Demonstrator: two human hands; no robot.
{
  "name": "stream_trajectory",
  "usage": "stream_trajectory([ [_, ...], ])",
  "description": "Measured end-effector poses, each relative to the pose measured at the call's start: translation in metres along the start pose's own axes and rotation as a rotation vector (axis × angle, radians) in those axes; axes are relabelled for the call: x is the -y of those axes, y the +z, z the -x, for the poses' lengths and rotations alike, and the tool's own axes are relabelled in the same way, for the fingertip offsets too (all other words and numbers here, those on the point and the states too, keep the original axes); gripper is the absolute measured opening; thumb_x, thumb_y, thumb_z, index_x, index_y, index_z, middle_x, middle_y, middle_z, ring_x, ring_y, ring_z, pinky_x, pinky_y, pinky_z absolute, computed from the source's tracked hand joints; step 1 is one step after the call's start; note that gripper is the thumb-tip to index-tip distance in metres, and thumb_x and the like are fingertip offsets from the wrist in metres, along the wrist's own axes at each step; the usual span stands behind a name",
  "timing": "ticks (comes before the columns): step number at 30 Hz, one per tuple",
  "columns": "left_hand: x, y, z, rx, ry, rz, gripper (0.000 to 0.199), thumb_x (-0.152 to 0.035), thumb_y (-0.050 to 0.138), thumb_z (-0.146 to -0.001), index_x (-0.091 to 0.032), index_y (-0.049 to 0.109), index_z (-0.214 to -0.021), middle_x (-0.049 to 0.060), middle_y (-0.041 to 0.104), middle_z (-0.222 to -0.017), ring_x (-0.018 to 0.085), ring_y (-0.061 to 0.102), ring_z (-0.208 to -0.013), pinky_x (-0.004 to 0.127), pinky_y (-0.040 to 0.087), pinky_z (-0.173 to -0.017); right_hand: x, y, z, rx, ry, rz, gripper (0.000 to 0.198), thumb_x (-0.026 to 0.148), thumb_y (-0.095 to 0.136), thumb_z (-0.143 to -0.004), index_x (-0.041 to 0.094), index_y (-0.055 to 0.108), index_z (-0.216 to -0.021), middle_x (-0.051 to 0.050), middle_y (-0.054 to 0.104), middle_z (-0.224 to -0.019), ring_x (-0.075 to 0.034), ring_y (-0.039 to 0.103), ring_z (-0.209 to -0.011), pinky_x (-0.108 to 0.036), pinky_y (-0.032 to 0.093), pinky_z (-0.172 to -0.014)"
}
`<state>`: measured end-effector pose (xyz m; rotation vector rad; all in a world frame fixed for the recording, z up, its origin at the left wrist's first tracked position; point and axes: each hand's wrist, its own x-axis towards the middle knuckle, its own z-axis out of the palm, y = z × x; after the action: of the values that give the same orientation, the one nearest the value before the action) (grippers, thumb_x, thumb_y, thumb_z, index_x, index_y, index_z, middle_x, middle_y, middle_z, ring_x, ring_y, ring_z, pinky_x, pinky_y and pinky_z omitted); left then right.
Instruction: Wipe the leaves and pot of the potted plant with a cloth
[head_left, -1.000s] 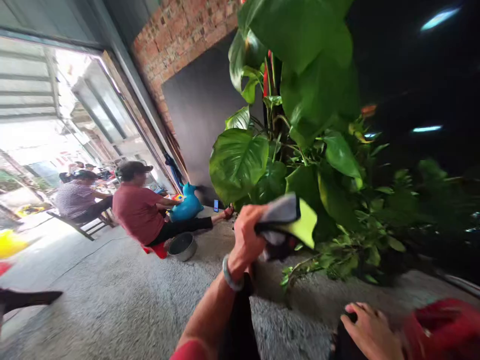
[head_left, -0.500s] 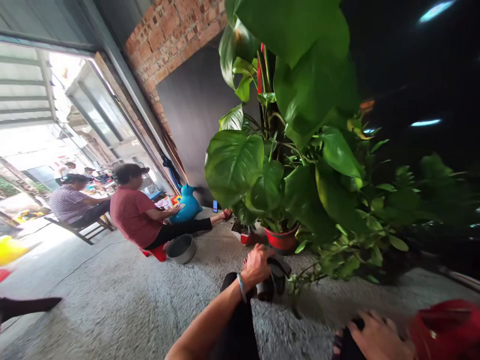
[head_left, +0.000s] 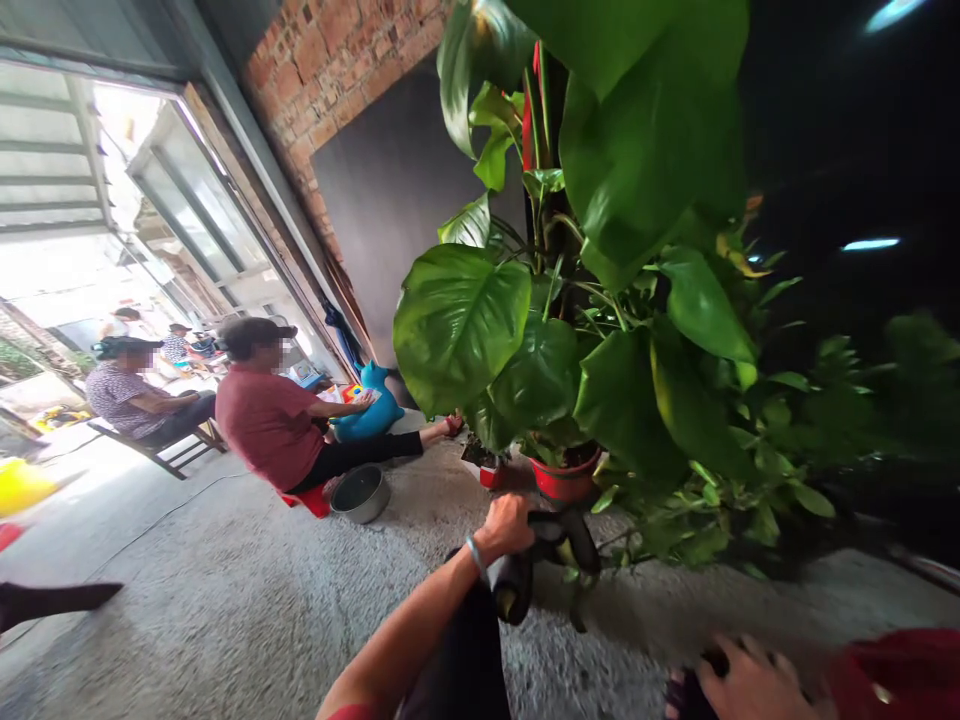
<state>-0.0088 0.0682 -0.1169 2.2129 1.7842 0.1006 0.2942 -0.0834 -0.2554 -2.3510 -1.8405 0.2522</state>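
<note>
My left hand (head_left: 507,522), with a pale bracelet on its wrist, is closed on a black looped, strap-like item (head_left: 566,535). Part of that item hangs low, just above the concrete floor, with a yellowish patch showing inside; its exact kind cannot be made out. Near the lower right edge my right hand (head_left: 754,680) lies with its fingers spread over something dark, beside a foot (head_left: 679,695) with dark straps. Right in front of my left hand stands a red flowerpot (head_left: 566,475) holding a large leafy plant (head_left: 469,325).
A small pot (head_left: 487,468) stands left of the red one. Further left, a person in a red shirt (head_left: 266,430) sits on a red stool beside a grey basin (head_left: 360,495) and a blue animal-shaped toy (head_left: 375,410). Another person (head_left: 139,395) sits behind on a chair.
My left hand has shifted slightly left, and the black item in it has swung and spread, its loops now showing. My right hand has moved slightly down. The seated person's arm has moved along the toy.
</note>
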Motion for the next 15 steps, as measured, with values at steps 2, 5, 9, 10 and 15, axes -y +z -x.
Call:
stream_trajectory([
  [2, 0.009, -0.015, 0.014, -0.202, 0.076, 0.055, 0.036, -0.011, 0.067, -0.073, -0.024, 0.081, -0.103, 0.006, 0.077, -0.101, 0.024, 0.069, -0.100, 0.032, 0.056, -0.091, -0.007, 0.002, -0.002, 0.037, 0.005, -0.012, 0.027, 0.030, 0.054, -0.087, 0.033, 0.080, -0.093, -0.011, 0.077, -0.114, -0.038, 0.068, -0.111, -0.058, 0.054, -0.088],
  [5, 0.009, -0.048, 0.003, -0.630, 0.189, 0.144, 0.042, -0.013, 0.064, -0.080, -0.023, 0.077, -0.119, 0.008, 0.075, -0.116, 0.025, 0.064, -0.112, 0.036, 0.053, -0.101, -0.006, -0.001, -0.006, 0.104, 0.023, -0.014, 0.035, 0.033, 0.045, -0.095, 0.033, 0.080, -0.099, -0.010, 0.076, -0.124, -0.037, 0.068, -0.115, -0.057, 0.054, -0.087],
  [9, 0.001, -0.041, -0.044, -0.582, 0.111, 0.066, 0.048, -0.010, 0.065, -0.078, -0.020, 0.075, -0.124, 0.011, 0.072, -0.126, 0.028, 0.059, -0.122, 0.037, 0.052, -0.102, 0.010, -0.006, -0.005, 0.119, -0.028, 0.079, 0.042, 0.028, 0.039, -0.099, 0.030, 0.080, -0.104, -0.012, 0.075, -0.123, -0.036, 0.068, -0.113, -0.053, 0.055, -0.080],
  [10, 0.002, -0.026, -0.051, -0.455, 0.055, 0.038, 0.049, -0.009, 0.065, -0.078, -0.020, 0.076, -0.124, 0.011, 0.072, -0.125, 0.029, 0.060, -0.123, 0.037, 0.053, -0.100, 0.014, -0.008, -0.004, 0.106, -0.044, 0.103, 0.043, 0.027, 0.038, -0.099, 0.030, 0.080, -0.105, -0.012, 0.076, -0.122, -0.036, 0.068, -0.112, -0.051, 0.055, -0.079],
  [15, 0.030, 0.051, -0.036, -0.034, -0.176, 0.059, 0.044, -0.011, 0.068, -0.077, -0.022, 0.078, -0.119, 0.009, 0.075, -0.123, 0.026, 0.065, -0.121, 0.032, 0.053, -0.101, 0.010, -0.006, 0.001, 0.082, 0.009, 0.099, 0.040, 0.027, 0.041, -0.099, 0.031, 0.080, -0.105, -0.010, 0.077, -0.123, -0.034, 0.068, -0.114, -0.051, 0.054, -0.083],
])
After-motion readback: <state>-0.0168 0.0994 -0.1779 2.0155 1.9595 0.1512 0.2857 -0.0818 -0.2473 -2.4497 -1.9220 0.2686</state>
